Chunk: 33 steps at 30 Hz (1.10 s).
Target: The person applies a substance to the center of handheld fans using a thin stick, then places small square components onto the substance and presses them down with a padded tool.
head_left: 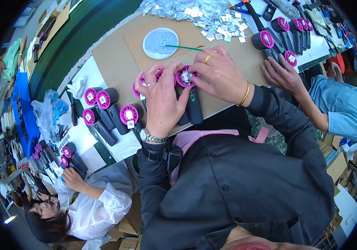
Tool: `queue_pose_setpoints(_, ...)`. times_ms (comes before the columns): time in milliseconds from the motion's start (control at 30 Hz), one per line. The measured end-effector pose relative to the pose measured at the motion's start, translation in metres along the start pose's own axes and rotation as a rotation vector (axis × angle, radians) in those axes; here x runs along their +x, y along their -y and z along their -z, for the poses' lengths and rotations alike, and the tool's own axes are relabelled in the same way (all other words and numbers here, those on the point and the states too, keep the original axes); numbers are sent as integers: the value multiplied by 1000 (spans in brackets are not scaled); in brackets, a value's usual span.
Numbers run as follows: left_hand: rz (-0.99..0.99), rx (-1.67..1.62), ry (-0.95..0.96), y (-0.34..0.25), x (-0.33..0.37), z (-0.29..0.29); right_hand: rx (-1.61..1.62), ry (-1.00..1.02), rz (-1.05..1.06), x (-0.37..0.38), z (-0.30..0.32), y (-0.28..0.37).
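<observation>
Both my hands are over a dark handheld device (194, 109) with a round pink-rimmed head (185, 77). A small pale square piece (186, 76) sits in the middle of that head. My right hand (222, 77) has its thumb and fingertips pressed at the piece, and a thin green stick (182, 47) juts from between its fingers. My left hand (161, 98) curls over the heads, thumb against the device's near side. More pink-rimmed heads lie beneath its fingers, partly hidden. Beyond my hands is a round white dish (160, 32) holding a pale smeared substance.
Silvery square pieces (222, 27) are heaped at the far edge of the cardboard sheet (113, 54). Similar devices stand at left (103, 99) and right (266, 39). A co-worker's hand (284, 75) is close to my right arm; another person (99, 204) works at lower left.
</observation>
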<state>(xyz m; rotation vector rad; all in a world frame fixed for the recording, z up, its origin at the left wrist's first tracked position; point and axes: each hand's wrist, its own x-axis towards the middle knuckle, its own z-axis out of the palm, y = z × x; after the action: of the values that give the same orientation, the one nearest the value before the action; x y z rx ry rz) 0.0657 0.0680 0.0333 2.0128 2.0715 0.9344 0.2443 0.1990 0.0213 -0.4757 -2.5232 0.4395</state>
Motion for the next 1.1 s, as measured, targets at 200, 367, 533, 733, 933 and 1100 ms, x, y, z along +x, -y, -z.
queue_pose_setpoints(200, -9, 14, -3, 0, 1, -1, -247, 133, 45, 17, 12, 15)
queue_pose_setpoints(367, 39, -20, 14, 0, -12, 20, -158, 94, -21, 11, 14, 19)
queue_pose_setpoints(533, 64, 7, -139, 16, -29, 37, 31, -3, 35, 17, -1, 34)
queue_pose_setpoints(733, 78, 57, -105, 25, -32, 33, -10, -1, 134, 29, -13, 38)
queue_pose_setpoints(933, 75, 47, -109, 33, -28, 27, -116, 19, 246, 42, -17, 29)
queue_pose_setpoints(1100, 63, 49, -112, 37, -26, 26, -133, 45, 247, 46, -21, 26)
